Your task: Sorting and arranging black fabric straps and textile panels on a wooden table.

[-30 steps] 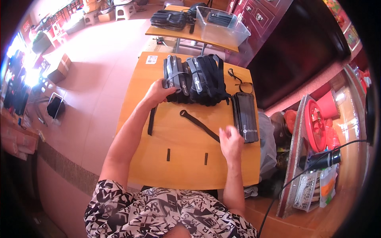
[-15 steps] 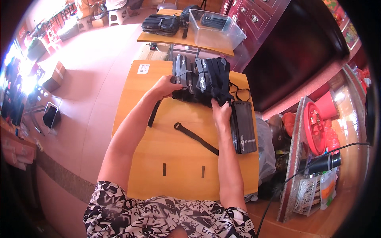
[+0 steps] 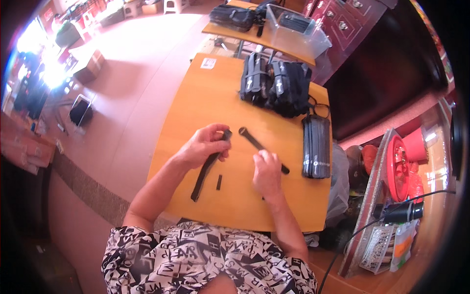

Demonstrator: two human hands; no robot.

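Observation:
My left hand (image 3: 203, 147) is closed on one end of a black strap (image 3: 201, 181), which hangs down toward the table's near side. A second black strap (image 3: 252, 139) with a ring-shaped end lies slantwise on the table. Over its middle is my right hand (image 3: 268, 174), fingers curled and bunched; they hide part of the strap, and I cannot see whether they grip it. A short dark strip (image 3: 219, 182) lies between my hands. Beyond them, two strapped black bundles (image 3: 255, 81) (image 3: 290, 88) sit side by side, with a stack of dark flat pouches (image 3: 317, 147) on the right.
The wooden table (image 3: 196, 98) bears a white label at its far left. A black cord loop (image 3: 320, 109) lies at its right edge. Behind stands another table with a clear plastic bin (image 3: 293, 32) and a black bag (image 3: 232, 18). At right is a shelf with a red tray (image 3: 397, 164).
My hands have left the black bundles and drawn back toward me. The left has taken up the strap that lay beside it; the right has come over the other strap. The view has shifted.

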